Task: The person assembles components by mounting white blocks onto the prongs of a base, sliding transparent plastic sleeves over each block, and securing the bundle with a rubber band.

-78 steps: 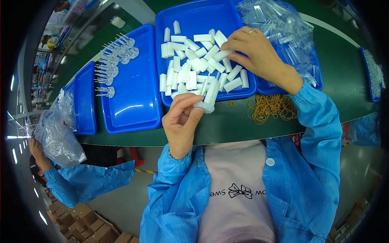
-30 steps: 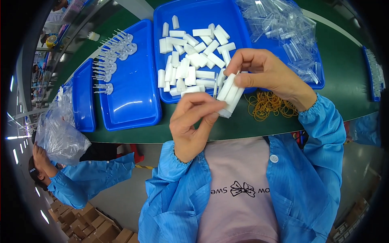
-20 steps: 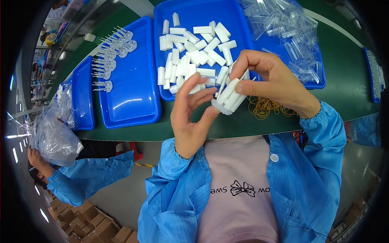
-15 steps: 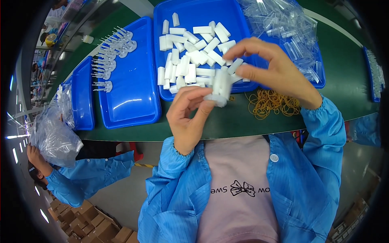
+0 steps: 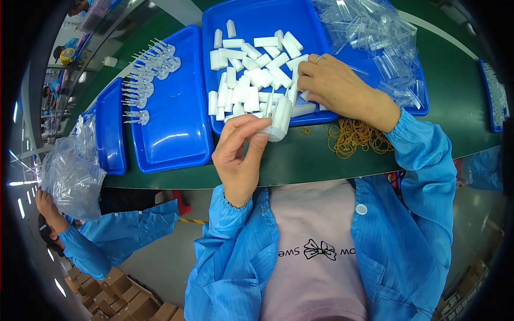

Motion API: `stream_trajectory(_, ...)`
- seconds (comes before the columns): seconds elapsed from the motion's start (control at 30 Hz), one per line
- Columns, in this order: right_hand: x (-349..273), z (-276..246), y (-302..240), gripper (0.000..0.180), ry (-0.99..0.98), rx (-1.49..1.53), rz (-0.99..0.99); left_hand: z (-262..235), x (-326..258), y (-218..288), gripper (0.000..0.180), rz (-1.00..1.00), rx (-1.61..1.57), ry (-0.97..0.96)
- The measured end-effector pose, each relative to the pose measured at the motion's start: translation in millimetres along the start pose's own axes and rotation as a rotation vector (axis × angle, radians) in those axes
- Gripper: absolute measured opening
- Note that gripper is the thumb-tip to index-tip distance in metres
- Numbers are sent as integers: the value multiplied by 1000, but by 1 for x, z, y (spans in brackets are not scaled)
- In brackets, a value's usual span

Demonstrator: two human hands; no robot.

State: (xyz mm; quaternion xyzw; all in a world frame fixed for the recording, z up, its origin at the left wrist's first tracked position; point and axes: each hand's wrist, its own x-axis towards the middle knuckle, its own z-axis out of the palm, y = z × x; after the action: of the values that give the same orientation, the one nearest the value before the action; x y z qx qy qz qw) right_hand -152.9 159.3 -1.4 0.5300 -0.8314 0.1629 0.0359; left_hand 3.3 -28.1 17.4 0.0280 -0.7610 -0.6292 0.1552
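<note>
The left hand (image 5: 239,156) grips a bundle of white tubes (image 5: 279,119) at its fingertips, while the right hand (image 5: 338,89) picks among loose white tubes (image 5: 247,85) in the blue tray (image 5: 259,16).

Green surface (image 5: 321,155) runs across the whole top. Sitting right on it: a big blue tray (image 5: 251,16) in the middle, two more blue trays (image 5: 171,139) (image 5: 111,144) to its left, another blue tray (image 5: 417,101) on the right, plus loose yellow rubber bands (image 5: 356,136) near the front edge.

Right hand (image 5: 337,88) fingertips hidden among white pieces (image 5: 251,80).
</note>
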Motion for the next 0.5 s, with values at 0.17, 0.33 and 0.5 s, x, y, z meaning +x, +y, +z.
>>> stream_trajectory(0.17,1,-1,4,24,201,211,111,1,-5,5,18,28,58,-15)
stream_trajectory(0.33,5,-15,-11,33,223,1505,547,17,-6,17,25,287,232,-55)
stream_trajectory(0.5,0,-17,-17,30,186,1749,614,20,-4,21,27,280,245,-61)
